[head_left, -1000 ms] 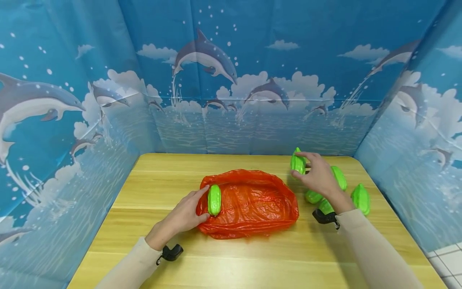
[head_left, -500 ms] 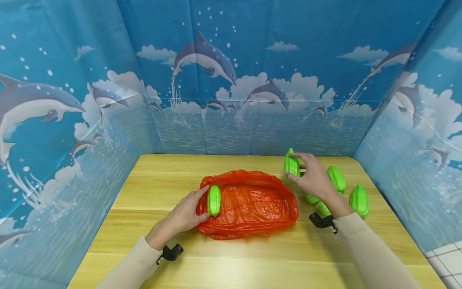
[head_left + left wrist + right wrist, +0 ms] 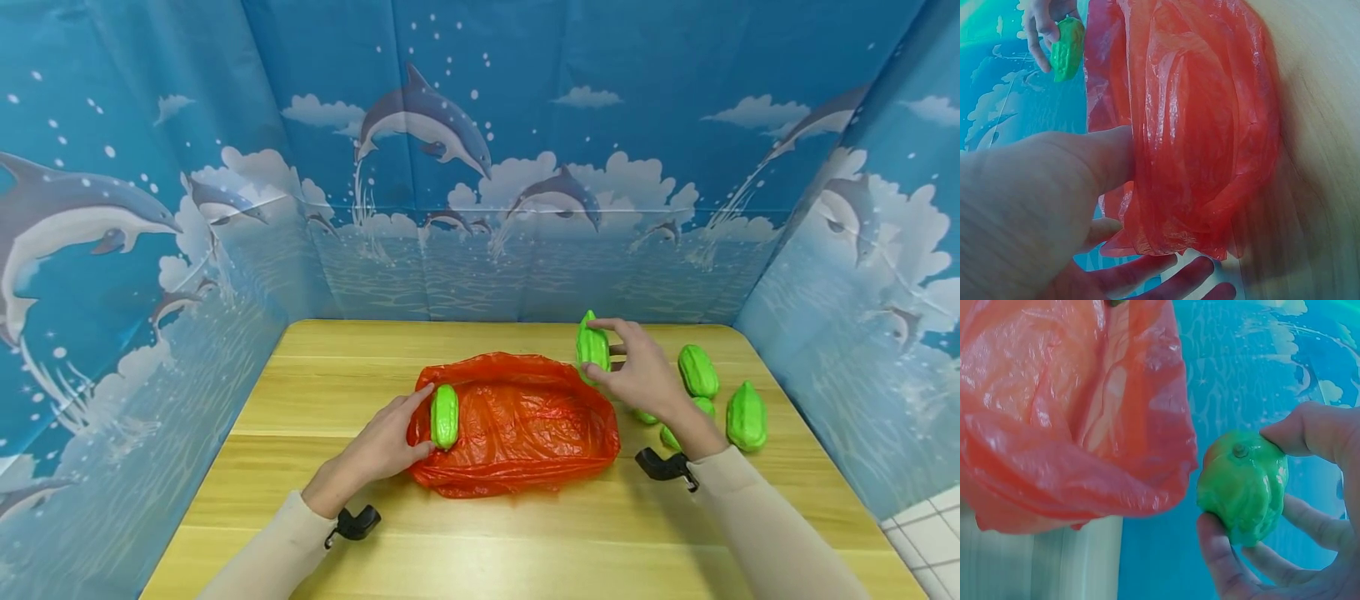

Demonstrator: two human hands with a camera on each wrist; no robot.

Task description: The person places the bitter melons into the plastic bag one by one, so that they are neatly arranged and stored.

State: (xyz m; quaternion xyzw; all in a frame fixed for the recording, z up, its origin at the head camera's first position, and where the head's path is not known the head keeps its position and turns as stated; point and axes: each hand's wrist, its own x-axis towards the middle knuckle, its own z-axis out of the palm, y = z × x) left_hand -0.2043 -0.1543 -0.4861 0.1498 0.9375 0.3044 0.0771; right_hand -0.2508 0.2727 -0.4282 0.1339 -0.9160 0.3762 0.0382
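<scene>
In the head view my right hand (image 3: pixel 641 371) pinches a green ribbed star fruit (image 3: pixel 592 346) between thumb and fingers, behind the right end of an open red plastic bag (image 3: pixel 525 471). The right wrist view shows the fruit (image 3: pixel 1244 487) held by the fingertips, beside the bag's rim (image 3: pixel 1147 494). My left hand (image 3: pixel 382 437) is at the bag's left end, thumb and index finger spread. Between their tips another star fruit (image 3: pixel 445 417) lies within the bag. From the left wrist, the thumb passes behind the red film (image 3: pixel 1179 137) and other fingers extend outside; the film hides that fruit.
Several more star fruits lie on the wooden table (image 3: pixel 480 550) at the right, one (image 3: pixel 747 417) farthest right and another (image 3: pixel 698 371) near the right wrist; some are partly hidden by the right arm. A blue dolphin curtain (image 3: pixel 480 250) encloses the back and sides.
My right hand has moved left with the star fruit, towards the red bag, uncovering more of the fruits at the right. The left hand and the bag have stayed in place.
</scene>
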